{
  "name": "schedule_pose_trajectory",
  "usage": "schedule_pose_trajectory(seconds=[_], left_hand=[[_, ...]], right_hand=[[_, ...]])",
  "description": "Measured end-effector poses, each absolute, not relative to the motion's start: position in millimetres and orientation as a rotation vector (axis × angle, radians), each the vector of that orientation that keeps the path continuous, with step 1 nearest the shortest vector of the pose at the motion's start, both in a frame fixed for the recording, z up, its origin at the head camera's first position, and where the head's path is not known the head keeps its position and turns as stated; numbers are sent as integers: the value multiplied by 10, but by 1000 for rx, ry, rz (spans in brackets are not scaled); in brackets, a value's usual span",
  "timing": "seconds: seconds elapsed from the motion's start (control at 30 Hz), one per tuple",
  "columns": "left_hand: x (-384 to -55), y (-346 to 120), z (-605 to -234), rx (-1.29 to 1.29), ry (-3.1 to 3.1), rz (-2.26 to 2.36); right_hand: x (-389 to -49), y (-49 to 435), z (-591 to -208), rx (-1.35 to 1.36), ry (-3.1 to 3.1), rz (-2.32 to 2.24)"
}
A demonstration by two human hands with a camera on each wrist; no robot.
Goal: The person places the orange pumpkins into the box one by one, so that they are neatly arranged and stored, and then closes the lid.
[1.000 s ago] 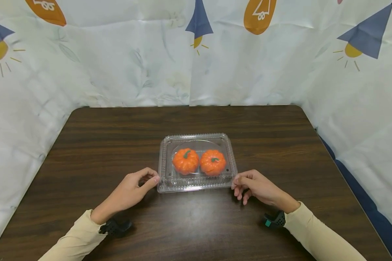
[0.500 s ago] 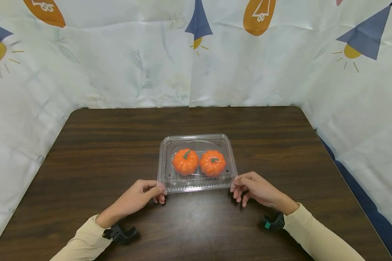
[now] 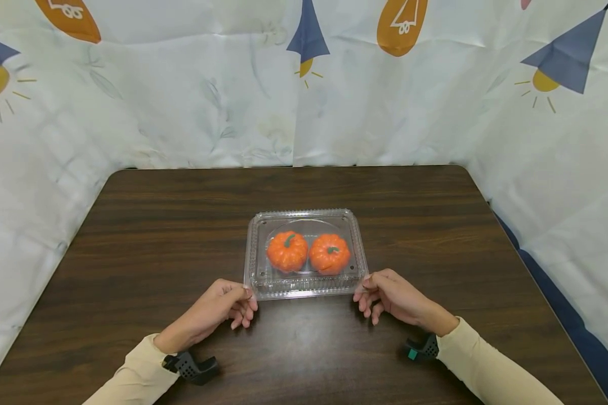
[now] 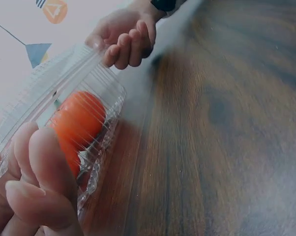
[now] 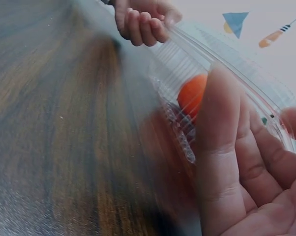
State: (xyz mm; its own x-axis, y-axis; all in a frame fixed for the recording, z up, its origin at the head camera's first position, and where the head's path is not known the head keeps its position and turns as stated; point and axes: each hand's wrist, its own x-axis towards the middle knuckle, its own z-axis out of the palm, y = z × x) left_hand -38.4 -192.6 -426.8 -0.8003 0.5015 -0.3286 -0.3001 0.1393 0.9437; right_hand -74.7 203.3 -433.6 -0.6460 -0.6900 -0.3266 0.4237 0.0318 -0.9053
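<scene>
A clear plastic clamshell container (image 3: 304,288) sits on the dark wooden table, its lid down. Two orange toy pumpkins with green stems are inside, a left pumpkin (image 3: 287,251) and a right pumpkin (image 3: 329,254). At the near left corner my left hand (image 3: 217,310) pinches the rim, thumb on top and fingers below. My right hand (image 3: 396,298) pinches the rim at the near right corner in the same way. From the left wrist, the ribbed container wall (image 4: 106,81) shows between both hands. The right wrist view has one pumpkin (image 5: 192,96) partly hidden behind my fingers.
The brown wood-grain table (image 3: 304,188) has rounded far corners. A pale printed cloth (image 3: 182,101) hangs behind it and along both sides. Dark blue fabric (image 3: 562,298) shows beyond the right edge. Each wrist wears a black strap device (image 3: 195,367).
My left hand has shifted right and toward me, from beside the container's left edge to its near left corner. My right hand has moved only slightly. The container and pumpkins look unmoved.
</scene>
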Motion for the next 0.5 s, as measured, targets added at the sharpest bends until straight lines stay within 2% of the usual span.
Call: schedule_pose_trajectory(seconds=[0.5], left_hand=[[-406, -1928, -4287, 198, 1826, 1714]], right_hand=[[-745, 1992, -4359, -243, 1532, -1774]])
